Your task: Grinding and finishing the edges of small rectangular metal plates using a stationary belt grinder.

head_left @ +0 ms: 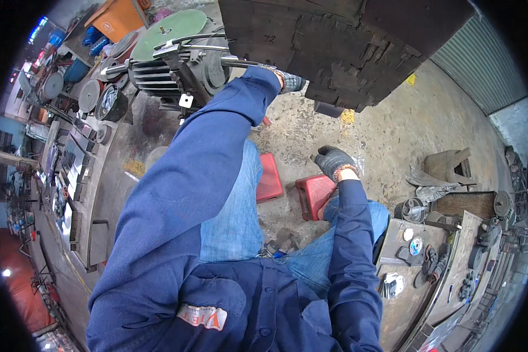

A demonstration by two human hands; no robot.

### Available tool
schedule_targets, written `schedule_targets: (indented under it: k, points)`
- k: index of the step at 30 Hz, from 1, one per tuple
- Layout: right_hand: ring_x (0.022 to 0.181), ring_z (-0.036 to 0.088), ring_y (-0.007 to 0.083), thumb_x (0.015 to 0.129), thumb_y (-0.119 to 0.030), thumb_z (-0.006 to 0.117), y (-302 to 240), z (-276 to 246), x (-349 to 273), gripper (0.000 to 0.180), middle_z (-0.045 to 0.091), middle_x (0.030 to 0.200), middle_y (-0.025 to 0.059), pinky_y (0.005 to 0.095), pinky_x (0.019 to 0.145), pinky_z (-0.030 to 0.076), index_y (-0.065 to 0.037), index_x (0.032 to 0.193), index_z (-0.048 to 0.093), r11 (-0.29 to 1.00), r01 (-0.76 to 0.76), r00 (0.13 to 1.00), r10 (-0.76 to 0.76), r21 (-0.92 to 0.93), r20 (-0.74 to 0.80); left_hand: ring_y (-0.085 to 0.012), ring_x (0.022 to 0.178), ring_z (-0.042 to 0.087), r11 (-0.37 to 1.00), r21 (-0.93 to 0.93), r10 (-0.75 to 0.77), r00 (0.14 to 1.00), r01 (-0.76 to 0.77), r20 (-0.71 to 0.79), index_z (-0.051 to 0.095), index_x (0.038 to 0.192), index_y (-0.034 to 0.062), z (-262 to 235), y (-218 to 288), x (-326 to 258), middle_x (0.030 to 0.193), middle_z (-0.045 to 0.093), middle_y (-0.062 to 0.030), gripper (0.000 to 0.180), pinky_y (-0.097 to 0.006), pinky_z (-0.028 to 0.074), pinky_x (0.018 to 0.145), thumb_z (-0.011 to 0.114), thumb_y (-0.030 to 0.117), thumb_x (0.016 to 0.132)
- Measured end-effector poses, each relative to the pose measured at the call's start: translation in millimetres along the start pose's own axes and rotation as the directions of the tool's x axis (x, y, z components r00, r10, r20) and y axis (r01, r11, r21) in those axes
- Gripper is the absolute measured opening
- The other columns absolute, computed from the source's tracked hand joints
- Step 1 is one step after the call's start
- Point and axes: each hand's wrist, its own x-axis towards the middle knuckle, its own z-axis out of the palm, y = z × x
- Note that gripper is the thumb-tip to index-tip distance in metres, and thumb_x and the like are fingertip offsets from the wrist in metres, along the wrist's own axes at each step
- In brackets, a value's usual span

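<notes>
My left hand (pixel 291 82), in a grey knit glove, reaches up to the lower edge of a dark, splintered wooden board (pixel 340 56). The board hides part of its fingers, so their grip cannot be made out. Beside that wrist, a metal shaft (pixel 237 62) sticks out of a grey finned motor (pixel 155 76) with a green disc (pixel 170 34) on top. Lower and to the right, my right hand (pixel 337 163), in a dark glove, is closed above the right knee. Whatever its curled fingers hold, if anything, is too small to name.
Two red boxy objects (pixel 269 178) (pixel 315 196) are on the concrete floor by my feet. A cluttered bench (pixel 94 193) runs along the left. At right, a low table (pixel 396 234) carries a disc and dark gloves. An orange bin (pixel 116 24) stands far left.
</notes>
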Motion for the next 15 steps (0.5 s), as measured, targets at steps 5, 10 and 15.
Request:
schedule_targets:
  k: [5, 10, 15]
  points:
    - [0.138, 0.051, 0.0319, 0.092, -0.054, 0.057, -20.8, -11.0, 1.7, 0.065, 0.055, 0.148, 0.013, 0.0423, 0.115, 0.039, -0.013, 0.142, 0.059, 1.0, -0.016, 0.999, 0.016, -0.01, -0.031, -0.0305, 0.131, 0.058, 1.0, 0.003, 0.005, 1.0, -0.005, 0.025, 0.062, 0.139, 0.016, -15.2, 16.3, 10.2, 0.143, 0.061, -0.0098, 0.054, -0.047, 0.043, 0.111, 0.042, 0.048, 0.1]
    - [0.139, 0.05, 0.0327, 0.092, -0.055, 0.058, -20.6, -20.1, -7.0, 0.067, 0.055, 0.147, 0.0153, 0.0424, 0.114, 0.039, -0.011, 0.142, 0.058, 1.0, 0.025, 0.998, -0.024, 0.008, -0.057, -0.0303, 0.132, 0.058, 0.998, 0.019, -0.057, 0.997, 0.056, 0.047, 0.062, 0.139, 0.0165, -38.4, 11.3, -7.7, 0.143, 0.061, -0.0091, 0.054, -0.047, 0.043, 0.111, 0.042, 0.048, 0.1]
    - [0.128, 0.058, 0.0371, 0.092, -0.053, 0.062, -18.2, 1.7, -9.3, 0.062, 0.065, 0.134, 0.0192, 0.0412, 0.107, 0.045, -0.007, 0.133, 0.065, 0.98, 0.107, 0.987, -0.084, 0.167, -0.138, -0.0324, 0.126, 0.062, 0.98, 0.05, -0.193, 0.979, 0.19, 0.058, 0.065, 0.136, 0.0156, -17.6, -33.5, -35.5, 0.14, 0.063, -0.0101, 0.051, -0.049, 0.044, 0.109, 0.046, 0.045, 0.098]
